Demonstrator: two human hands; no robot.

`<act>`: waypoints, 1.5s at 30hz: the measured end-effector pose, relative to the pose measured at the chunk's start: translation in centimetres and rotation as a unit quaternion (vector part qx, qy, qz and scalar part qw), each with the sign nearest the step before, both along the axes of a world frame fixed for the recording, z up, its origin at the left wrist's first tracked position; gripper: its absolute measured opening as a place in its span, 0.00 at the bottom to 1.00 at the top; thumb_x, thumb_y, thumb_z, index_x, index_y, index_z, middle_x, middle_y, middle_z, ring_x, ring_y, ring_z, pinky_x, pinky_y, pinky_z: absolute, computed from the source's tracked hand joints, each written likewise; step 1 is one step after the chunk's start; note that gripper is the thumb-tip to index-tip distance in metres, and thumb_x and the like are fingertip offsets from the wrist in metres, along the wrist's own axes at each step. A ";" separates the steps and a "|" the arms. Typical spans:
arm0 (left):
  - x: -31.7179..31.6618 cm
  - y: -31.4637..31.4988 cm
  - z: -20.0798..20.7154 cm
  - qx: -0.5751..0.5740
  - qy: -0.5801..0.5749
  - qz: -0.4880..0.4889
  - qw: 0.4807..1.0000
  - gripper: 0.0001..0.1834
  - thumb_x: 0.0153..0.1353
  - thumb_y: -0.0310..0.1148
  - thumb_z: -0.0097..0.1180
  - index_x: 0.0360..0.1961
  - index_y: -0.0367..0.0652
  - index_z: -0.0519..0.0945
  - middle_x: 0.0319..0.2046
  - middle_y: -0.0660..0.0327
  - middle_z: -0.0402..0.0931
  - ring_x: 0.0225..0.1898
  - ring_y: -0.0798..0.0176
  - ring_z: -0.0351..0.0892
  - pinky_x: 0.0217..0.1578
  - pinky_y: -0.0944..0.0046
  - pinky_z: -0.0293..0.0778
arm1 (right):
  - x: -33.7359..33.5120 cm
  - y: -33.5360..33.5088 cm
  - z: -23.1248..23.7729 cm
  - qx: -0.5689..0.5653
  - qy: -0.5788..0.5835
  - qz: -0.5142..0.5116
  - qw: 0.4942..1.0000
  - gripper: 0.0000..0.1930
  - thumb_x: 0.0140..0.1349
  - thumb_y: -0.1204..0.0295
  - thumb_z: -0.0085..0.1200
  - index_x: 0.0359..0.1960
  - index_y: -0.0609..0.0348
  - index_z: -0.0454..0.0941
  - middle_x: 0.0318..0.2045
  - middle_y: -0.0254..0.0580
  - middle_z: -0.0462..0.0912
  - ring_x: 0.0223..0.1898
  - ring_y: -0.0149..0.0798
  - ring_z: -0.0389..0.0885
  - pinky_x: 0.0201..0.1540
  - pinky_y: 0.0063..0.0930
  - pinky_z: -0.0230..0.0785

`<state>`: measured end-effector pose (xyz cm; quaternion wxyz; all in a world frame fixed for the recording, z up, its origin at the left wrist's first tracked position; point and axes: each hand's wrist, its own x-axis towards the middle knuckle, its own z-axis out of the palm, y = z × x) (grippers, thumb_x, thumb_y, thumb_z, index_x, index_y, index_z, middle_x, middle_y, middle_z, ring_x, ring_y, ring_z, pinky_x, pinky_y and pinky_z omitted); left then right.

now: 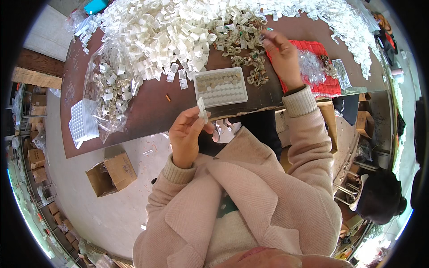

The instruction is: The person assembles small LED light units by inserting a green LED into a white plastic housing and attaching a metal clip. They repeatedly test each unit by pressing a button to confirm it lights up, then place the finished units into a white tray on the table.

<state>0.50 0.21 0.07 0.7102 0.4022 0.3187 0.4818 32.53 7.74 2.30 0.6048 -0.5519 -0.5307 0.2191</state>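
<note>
My left hand (187,137) pinches a small white plastic piece (202,109) upright between thumb and fingers, just over the table's front edge. Behind it lies a white tray (223,103) with rows of small round wells; part of the rows hold tan or greyish bits. Out to the right, my right hand (282,56) reaches over a heap of tangled coiled parts (256,67). Its thumb and fingers are drawn together, and whatever is in them is too small to make out. A large heap of white plastic pieces (152,38) spreads across the back.
A red cloth (328,88) carries clear plastic bits (312,67). On the left lie a clear bag (109,85) of parts and stacked white trays (83,123). A small orange stick (168,97) lies on the brown table (147,105). A cardboard box (120,172) stands on the floor.
</note>
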 end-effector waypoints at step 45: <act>0.3 -0.1 -0.4 0.135 -0.187 0.061 0.971 0.10 0.62 0.13 0.58 0.43 0.34 0.77 0.44 0.48 0.82 0.37 0.60 0.83 0.25 0.63 0.84 | -15.9 -10.5 2.2 -0.080 0.143 0.224 0.961 0.13 0.55 0.85 0.66 0.42 0.59 0.88 0.30 0.34 0.81 0.27 0.24 0.76 0.28 0.18 0.68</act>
